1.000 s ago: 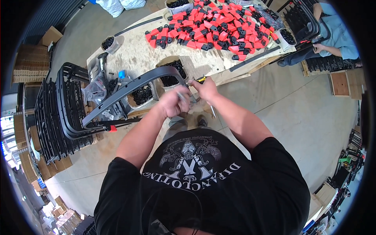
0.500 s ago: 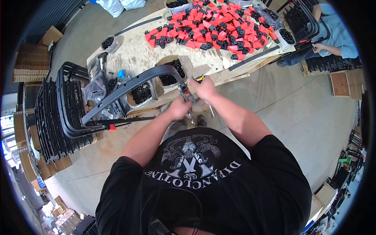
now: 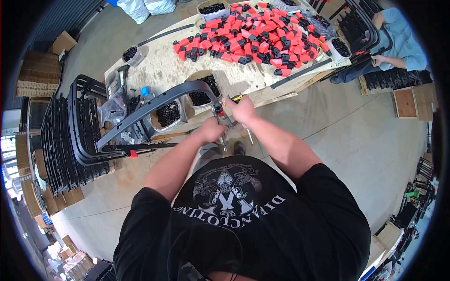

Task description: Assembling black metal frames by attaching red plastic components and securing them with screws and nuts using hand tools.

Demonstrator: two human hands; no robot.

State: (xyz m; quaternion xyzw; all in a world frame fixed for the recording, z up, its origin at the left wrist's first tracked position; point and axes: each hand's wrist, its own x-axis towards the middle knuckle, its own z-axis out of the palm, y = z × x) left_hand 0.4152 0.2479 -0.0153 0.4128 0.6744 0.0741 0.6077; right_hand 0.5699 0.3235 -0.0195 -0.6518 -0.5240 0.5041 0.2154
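Note:
A curved black metal frame arches in front of me, its near end coming down beside my hands. My left hand is closed round a silver plier-like metal tool just below that end. Close by on the right, my right hand is wrapped round a yellow-and-black tool, level with the frame's end. A thin shiny rod hangs below the right hand; whether it belongs to the same tool is hidden. A small red part shows at the frame's end, between the hands.
Red-and-black plastic parts are heaped on the wooden table. Tubs of small black pieces stand along its near edge. Stacked black frames are at left. Another person works at far right, beside more frames.
Both hands have moved slightly left, and the silver tool's lower end has shifted left and down with the left hand. The curved frame has stayed nearly where it was.

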